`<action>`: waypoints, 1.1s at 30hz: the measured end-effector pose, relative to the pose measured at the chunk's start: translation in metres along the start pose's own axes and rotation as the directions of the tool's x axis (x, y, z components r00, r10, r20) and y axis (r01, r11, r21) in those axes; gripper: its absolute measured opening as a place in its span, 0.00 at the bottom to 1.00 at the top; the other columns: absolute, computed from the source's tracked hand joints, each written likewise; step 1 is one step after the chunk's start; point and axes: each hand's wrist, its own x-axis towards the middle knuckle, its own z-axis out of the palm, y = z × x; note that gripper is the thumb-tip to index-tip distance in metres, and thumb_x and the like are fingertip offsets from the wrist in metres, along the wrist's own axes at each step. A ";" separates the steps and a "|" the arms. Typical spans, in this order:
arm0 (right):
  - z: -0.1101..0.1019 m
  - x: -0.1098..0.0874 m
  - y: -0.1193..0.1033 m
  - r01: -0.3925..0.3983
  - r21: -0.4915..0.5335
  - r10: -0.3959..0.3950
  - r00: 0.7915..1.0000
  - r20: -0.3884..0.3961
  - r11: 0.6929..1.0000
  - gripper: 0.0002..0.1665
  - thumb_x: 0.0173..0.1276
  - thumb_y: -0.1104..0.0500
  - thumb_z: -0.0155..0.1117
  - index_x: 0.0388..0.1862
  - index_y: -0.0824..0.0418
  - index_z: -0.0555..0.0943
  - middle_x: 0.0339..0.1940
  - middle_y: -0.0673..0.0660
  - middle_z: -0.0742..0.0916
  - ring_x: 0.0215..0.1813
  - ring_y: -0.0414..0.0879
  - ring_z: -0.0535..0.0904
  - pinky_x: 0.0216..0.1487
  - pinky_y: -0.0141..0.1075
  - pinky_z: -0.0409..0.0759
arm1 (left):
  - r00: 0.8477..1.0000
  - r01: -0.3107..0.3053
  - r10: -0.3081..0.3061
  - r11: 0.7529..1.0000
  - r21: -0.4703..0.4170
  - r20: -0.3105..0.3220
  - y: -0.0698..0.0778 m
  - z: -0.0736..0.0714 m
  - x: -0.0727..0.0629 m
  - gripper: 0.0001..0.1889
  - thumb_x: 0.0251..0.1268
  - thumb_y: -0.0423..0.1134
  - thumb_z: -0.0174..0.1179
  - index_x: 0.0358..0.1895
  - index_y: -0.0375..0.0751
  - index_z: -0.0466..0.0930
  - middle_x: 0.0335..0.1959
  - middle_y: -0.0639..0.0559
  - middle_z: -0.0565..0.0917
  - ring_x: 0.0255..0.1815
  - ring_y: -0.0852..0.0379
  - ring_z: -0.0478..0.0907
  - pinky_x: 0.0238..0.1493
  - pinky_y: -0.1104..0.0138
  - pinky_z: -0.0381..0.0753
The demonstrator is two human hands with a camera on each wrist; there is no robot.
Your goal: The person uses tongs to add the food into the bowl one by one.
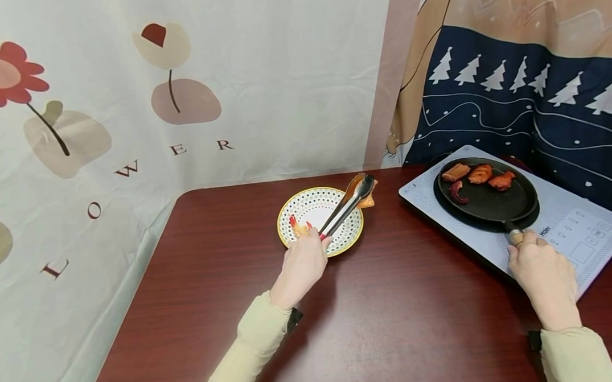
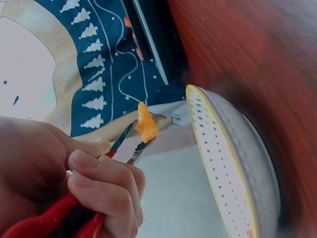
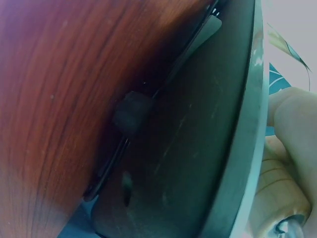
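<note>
My left hand (image 1: 303,265) grips red-handled metal tongs (image 1: 349,205) over the right side of a dotted plate with a yellow rim (image 1: 285,206). Between the tongs' tips is an orange-brown piece of food (image 2: 146,124), held above the plate. A shrimp with a red tail (image 1: 301,229) lies on the plate, partly hidden by the hand. My right hand (image 1: 545,274) holds the wooden handle (image 1: 516,238) of a black frying pan (image 1: 483,203). In the pan lie a ridged brown piece (image 1: 455,172), two reddish-brown pieces (image 1: 480,174) and an octopus tentacle (image 1: 457,194).
The pan stands on a light flat cooktop (image 1: 584,219) at the right of the dark red wooden table (image 1: 214,309). Its raised edge shows in the right wrist view. Patterned cloths (image 1: 291,89) hang behind the table.
</note>
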 end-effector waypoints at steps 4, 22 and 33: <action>0.000 0.000 0.000 0.003 -0.001 -0.003 1.000 0.002 1.000 0.21 0.68 0.59 0.54 0.47 0.78 0.65 0.38 0.79 0.76 0.31 0.80 0.71 0.23 0.62 0.66 | 0.998 -0.061 0.061 0.998 0.003 -0.023 0.012 0.003 0.006 0.17 0.68 0.46 0.55 0.29 0.34 0.73 0.20 0.38 0.80 0.24 0.39 0.81 0.22 0.53 0.76; 0.001 -0.001 0.000 0.005 -0.005 -0.005 0.999 -0.034 1.000 0.22 0.67 0.60 0.55 0.48 0.79 0.66 0.35 0.80 0.76 0.31 0.79 0.72 0.26 0.63 0.67 | 0.965 -0.258 0.259 0.966 -0.019 0.048 0.079 0.021 0.034 0.18 0.72 0.50 0.49 0.32 0.37 0.72 0.18 0.46 0.78 0.19 0.50 0.80 0.16 0.65 0.73; 0.001 -0.001 -0.001 0.005 -0.003 -0.005 0.999 -0.038 1.000 0.22 0.67 0.60 0.56 0.48 0.79 0.65 0.35 0.80 0.76 0.30 0.79 0.72 0.25 0.63 0.67 | 0.944 -0.311 0.308 0.950 0.008 0.115 0.115 0.042 0.046 0.19 0.72 0.54 0.46 0.30 0.42 0.72 0.19 0.50 0.78 0.19 0.55 0.80 0.14 0.70 0.71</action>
